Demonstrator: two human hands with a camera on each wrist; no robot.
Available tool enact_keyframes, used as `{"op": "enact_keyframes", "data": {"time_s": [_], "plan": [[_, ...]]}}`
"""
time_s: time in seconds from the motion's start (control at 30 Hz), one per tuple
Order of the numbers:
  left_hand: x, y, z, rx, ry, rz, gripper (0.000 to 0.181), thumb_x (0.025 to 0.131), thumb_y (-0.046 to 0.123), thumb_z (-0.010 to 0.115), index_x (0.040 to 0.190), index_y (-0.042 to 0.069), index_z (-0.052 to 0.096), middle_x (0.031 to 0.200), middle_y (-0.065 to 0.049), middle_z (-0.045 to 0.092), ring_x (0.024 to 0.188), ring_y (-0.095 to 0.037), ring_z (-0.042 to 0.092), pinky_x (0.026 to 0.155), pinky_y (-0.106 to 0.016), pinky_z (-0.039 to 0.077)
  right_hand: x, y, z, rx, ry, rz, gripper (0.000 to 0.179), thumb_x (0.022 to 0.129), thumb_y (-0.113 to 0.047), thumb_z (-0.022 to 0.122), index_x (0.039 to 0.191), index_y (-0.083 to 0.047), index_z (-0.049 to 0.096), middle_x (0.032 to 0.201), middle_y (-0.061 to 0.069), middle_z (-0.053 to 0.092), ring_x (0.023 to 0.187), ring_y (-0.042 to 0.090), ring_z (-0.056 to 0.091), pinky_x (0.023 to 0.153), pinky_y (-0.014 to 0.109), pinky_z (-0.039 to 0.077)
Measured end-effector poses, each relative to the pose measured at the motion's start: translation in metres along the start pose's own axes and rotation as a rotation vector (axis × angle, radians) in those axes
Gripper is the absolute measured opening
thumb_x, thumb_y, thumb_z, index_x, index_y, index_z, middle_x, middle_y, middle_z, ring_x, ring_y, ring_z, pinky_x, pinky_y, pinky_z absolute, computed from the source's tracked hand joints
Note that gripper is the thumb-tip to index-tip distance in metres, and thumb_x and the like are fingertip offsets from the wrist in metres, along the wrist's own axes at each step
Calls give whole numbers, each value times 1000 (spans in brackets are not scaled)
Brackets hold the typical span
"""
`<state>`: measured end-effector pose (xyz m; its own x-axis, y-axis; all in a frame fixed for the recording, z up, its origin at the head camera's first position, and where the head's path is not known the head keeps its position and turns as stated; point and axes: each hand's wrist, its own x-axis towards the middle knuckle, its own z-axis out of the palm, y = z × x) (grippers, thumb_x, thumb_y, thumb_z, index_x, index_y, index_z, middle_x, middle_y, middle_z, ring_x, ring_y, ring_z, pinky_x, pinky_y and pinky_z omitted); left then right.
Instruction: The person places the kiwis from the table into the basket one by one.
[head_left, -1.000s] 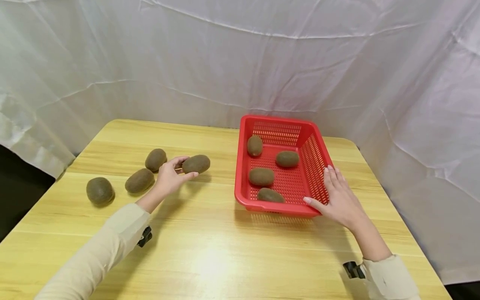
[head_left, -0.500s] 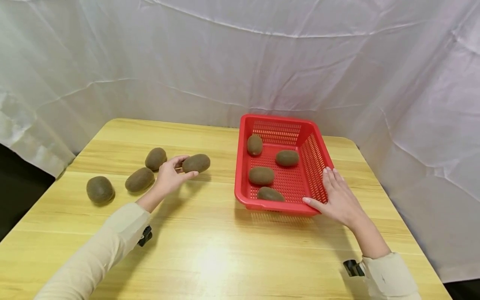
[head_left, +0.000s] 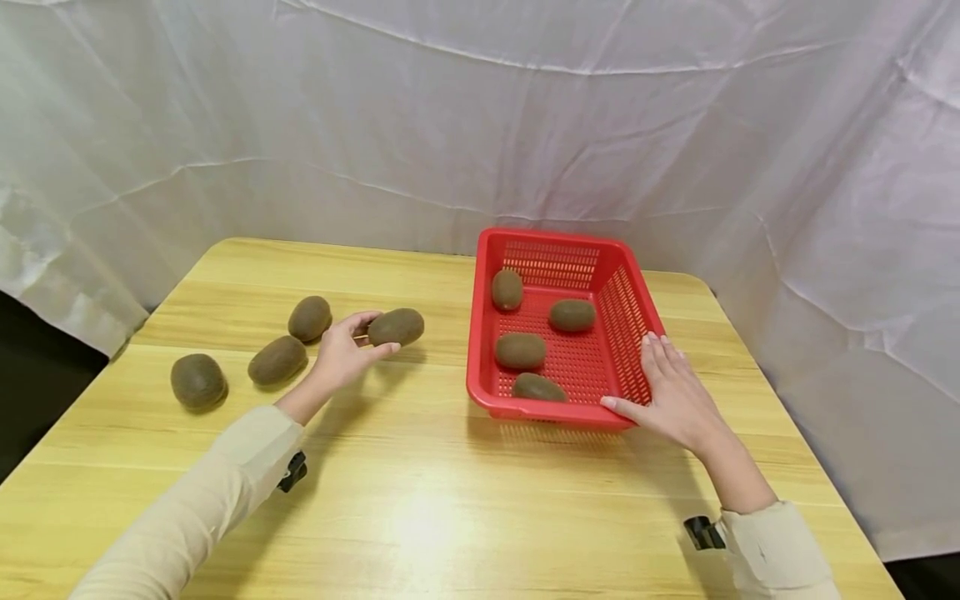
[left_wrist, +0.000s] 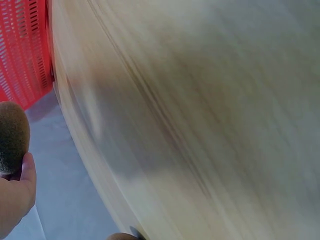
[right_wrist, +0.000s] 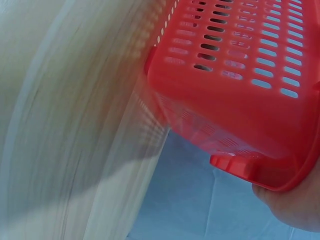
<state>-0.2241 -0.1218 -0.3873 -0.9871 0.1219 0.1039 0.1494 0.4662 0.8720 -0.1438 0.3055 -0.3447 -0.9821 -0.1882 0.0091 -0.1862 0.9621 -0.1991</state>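
Note:
In the head view my left hand (head_left: 341, 360) holds a brown kiwi (head_left: 396, 327) between thumb and fingers, just above the table left of the red basket (head_left: 477, 333). The left wrist view shows that held kiwi (left_wrist: 12, 137) at its left edge. My right hand (head_left: 681, 404) rests on the basket's near right corner, fingers straight over the side rim and thumb on the front rim. Inside the basket lie several kiwis (head_left: 521, 351). Three more sit on the table at left: one kiwi (head_left: 310, 318) farthest back, another kiwi (head_left: 277, 362) by my left wrist, a third kiwi (head_left: 198, 382) leftmost.
A pale wooden table (head_left: 450, 517) with rounded far corners bears everything. White cloth (head_left: 420, 125) hangs behind it and along the right side. Small black devices are worn on both wrists, below beige sleeves (head_left: 202, 492).
My left hand and the held kiwi have shifted very slightly right. My right hand stays at the basket corner, and the other kiwis keep their places.

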Motion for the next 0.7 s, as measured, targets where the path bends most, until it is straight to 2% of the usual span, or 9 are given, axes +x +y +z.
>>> {"op": "enact_keyframes", "data": {"time_s": [0.5,0.7], "plan": [[1,1,3,-4,7,-2,58,81,16,71,132,0,48,128,-21,53,116,-34,53,97,-41,47,1,2,2,14,8,4,106,81,-63,54,144,11,11,152,28,9,141,44,6,114,56,9],[2,7,2,-3,-3,1,60,81,19,71,134,2,46,131,-19,52,118,-33,53,97,-40,47,0,1,1,18,20,-6,105,81,-62,54,144,11,11,151,30,11,140,44,8,114,56,10]]}}
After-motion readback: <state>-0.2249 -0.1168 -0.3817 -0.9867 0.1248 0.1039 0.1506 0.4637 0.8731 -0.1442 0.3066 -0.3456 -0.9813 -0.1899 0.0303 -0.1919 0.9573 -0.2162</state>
